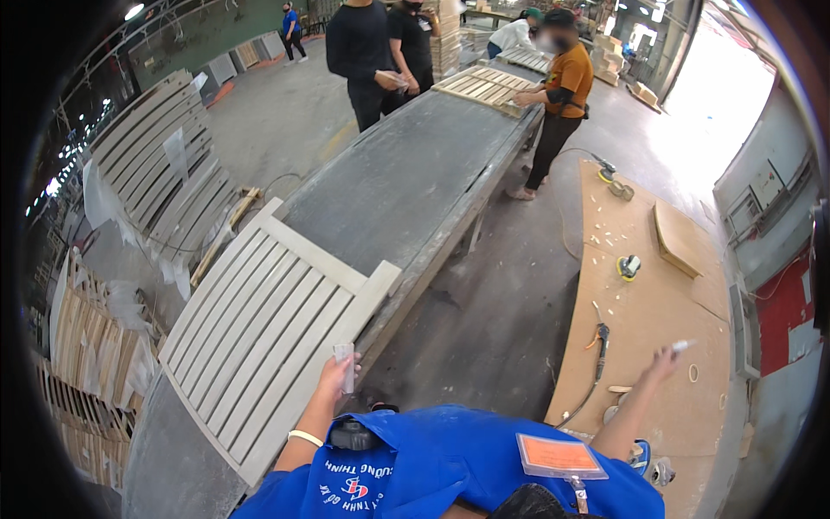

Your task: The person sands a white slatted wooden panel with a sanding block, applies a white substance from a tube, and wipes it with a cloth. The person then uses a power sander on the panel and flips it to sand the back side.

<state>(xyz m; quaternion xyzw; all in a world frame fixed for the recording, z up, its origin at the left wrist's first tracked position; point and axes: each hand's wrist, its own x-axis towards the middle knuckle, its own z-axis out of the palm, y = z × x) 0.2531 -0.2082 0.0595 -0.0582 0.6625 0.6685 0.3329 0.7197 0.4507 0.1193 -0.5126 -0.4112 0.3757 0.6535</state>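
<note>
My left hand [330, 381] is closed around a pale, translucent oblong piece [344, 367], whose kind I cannot make out. It is at the near right edge of a slatted wooden panel [268, 324], which lies on a long grey table [380, 182]. My right hand [660, 367] reaches out to the right above a brown board-topped table [640, 337]. Between its fingers is a small white object [682, 345], slim and pointing away from me; its kind does not show.
The brown table holds a black air blow gun [602, 336] with a hose, a round sander [628, 267] and a stack of brown sheets [677, 238]. Slatted panels [156, 147] stand at left. A person in orange [571, 82] works on another panel [488, 85].
</note>
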